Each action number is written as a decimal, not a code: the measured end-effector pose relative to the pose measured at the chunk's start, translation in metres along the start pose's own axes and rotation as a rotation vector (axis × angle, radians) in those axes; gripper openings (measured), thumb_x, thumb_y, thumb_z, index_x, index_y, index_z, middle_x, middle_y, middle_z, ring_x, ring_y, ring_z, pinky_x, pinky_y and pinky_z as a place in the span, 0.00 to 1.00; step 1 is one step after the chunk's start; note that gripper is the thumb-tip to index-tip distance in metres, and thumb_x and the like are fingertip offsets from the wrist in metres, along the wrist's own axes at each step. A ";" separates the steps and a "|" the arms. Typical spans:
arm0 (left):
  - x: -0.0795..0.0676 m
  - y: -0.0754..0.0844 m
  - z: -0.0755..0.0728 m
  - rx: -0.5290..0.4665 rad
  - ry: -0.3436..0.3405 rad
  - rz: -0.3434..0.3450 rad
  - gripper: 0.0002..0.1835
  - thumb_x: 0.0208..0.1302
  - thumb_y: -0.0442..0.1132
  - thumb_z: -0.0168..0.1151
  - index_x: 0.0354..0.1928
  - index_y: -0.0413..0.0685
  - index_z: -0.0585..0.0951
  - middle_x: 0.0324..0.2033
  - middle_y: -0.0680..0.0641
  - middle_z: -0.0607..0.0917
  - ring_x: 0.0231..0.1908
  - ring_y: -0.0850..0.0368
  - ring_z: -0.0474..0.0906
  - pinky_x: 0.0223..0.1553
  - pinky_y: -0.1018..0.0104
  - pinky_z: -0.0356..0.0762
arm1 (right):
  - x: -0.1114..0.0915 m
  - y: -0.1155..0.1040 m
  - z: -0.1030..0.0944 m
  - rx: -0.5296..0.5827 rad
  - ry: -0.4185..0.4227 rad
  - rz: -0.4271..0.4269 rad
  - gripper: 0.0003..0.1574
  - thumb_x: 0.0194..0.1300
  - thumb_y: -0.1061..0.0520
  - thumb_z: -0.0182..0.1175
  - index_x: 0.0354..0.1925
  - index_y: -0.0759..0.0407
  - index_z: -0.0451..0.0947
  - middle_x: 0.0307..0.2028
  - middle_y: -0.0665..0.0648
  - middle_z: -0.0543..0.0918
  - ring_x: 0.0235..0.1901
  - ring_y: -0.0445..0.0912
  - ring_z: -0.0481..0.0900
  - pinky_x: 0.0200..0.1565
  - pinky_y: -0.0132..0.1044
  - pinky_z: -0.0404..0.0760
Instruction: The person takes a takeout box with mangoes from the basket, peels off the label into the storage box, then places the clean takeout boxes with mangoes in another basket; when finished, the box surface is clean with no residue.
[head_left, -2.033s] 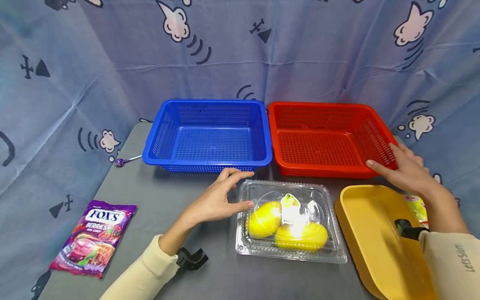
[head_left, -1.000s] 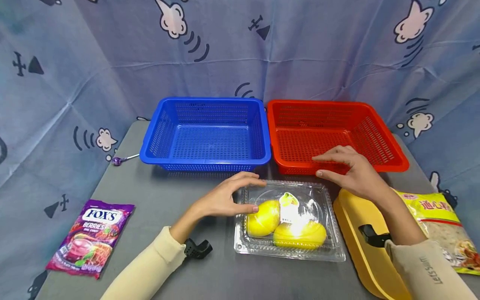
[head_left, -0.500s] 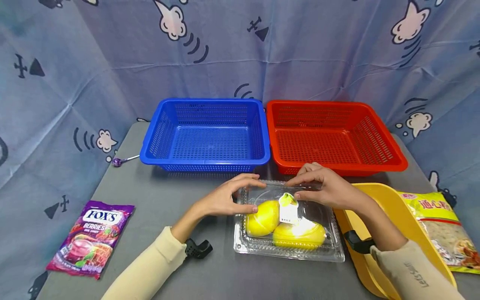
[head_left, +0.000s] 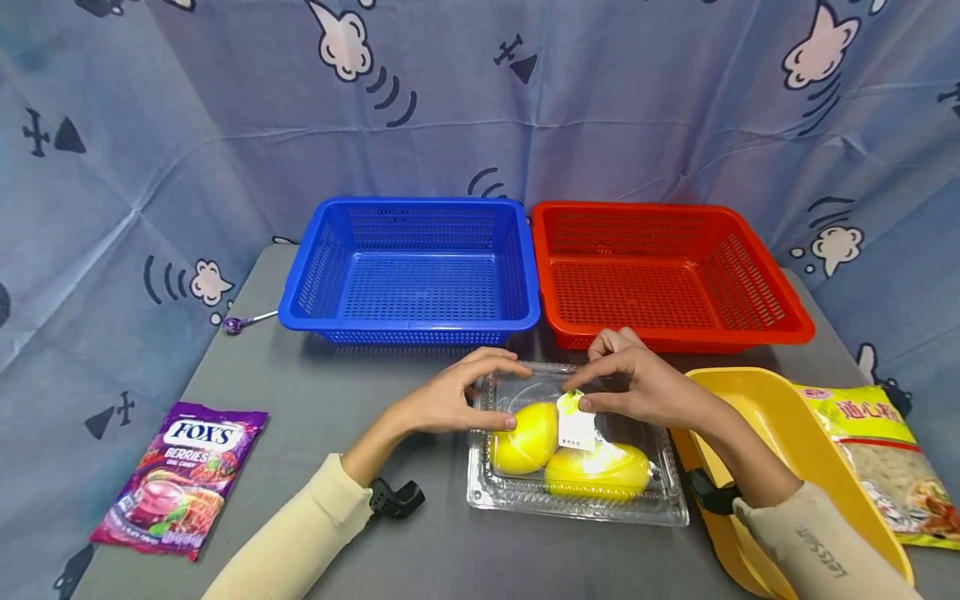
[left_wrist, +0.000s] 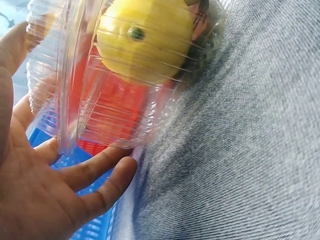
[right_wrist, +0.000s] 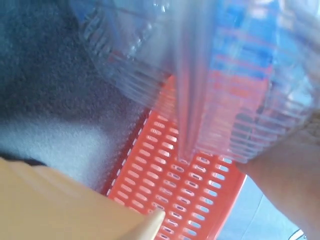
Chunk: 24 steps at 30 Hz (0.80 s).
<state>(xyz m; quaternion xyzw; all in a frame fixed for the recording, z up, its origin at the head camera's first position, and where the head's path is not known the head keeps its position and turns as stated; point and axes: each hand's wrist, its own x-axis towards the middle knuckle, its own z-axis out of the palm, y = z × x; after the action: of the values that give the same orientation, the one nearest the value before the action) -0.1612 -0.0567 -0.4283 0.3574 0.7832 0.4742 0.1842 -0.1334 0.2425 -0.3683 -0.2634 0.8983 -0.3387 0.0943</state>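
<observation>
A clear plastic clamshell box (head_left: 510, 500) holds yellow lemon-like fruits (head_left: 525, 437) and carries a white label (head_left: 576, 431) on its lid. My left hand (head_left: 442, 392) rests on the box's left side, thumb over the lid and index finger toward the far edge. In the left wrist view, the fingers of the left hand (left_wrist: 60, 185) lie along the ribbed wall. Above the lid, my right hand (head_left: 637, 383) pinches the label's upper end between thumb and index finger, partly covering it. The right wrist view is blurred and shows the box (right_wrist: 185, 100) but not the fingertips.
A blue basket (head_left: 412, 325) and a red basket (head_left: 675, 333) stand side by side at the back. Right of the box is a yellow tub (head_left: 817, 467), then a yellow food bag (head_left: 892, 458). A purple candy bag (head_left: 180, 479) and lollipop (head_left: 234, 325) lie left.
The right hand has left the red basket's right side, moved left and down over the box, and reached the label. The left hand has shifted slightly onto the lid. The box stays put.
</observation>
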 end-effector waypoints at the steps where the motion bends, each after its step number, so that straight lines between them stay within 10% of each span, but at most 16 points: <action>1: 0.000 0.000 0.000 -0.005 -0.002 -0.003 0.33 0.59 0.49 0.74 0.68 0.66 0.76 0.74 0.48 0.66 0.61 0.54 0.70 0.53 0.59 0.77 | 0.000 0.000 0.000 0.002 0.006 -0.003 0.16 0.54 0.59 0.77 0.41 0.42 0.91 0.34 0.57 0.67 0.44 0.44 0.58 0.41 0.45 0.60; 24: -0.001 -0.003 -0.002 0.001 -0.020 -0.008 0.33 0.60 0.50 0.74 0.68 0.70 0.75 0.74 0.48 0.66 0.57 0.57 0.70 0.48 0.63 0.78 | -0.005 0.013 -0.016 0.243 -0.068 -0.112 0.10 0.61 0.62 0.71 0.37 0.46 0.88 0.36 0.50 0.77 0.45 0.42 0.69 0.45 0.43 0.68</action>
<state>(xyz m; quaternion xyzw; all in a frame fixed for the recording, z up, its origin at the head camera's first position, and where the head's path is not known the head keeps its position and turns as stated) -0.1629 -0.0592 -0.4296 0.3592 0.7828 0.4697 0.1936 -0.1400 0.2621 -0.3646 -0.3111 0.8309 -0.4407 0.1367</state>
